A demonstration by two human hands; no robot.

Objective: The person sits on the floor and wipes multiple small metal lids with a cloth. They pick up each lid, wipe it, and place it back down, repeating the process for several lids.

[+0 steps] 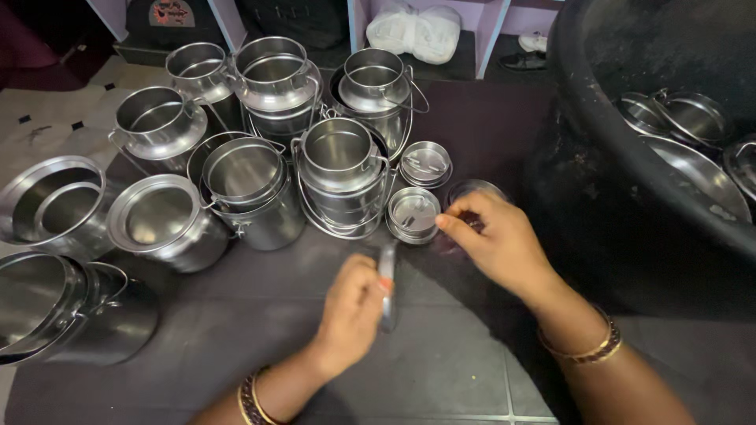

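My left hand (352, 308) grips a thin steel lid (387, 285) held on edge, low over the dark floor. My right hand (498, 242) reaches forward with curled fingers over a round steel lid (475, 190) lying flat, fingertips touching or just above it. Just left of that hand lies a small steel lid (413, 214) with a handle, and another lid (425, 163) sits behind it. Several open steel milk cans stand grouped beyond, the nearest one (341, 175) right behind the lids.
More steel cans (161, 223) lie tipped at the left, one large can (59, 308) at the lower left. A big black tub (622, 157) at the right holds steel vessels (694, 118). Shelves with white cloth (415, 31) stand at the back.
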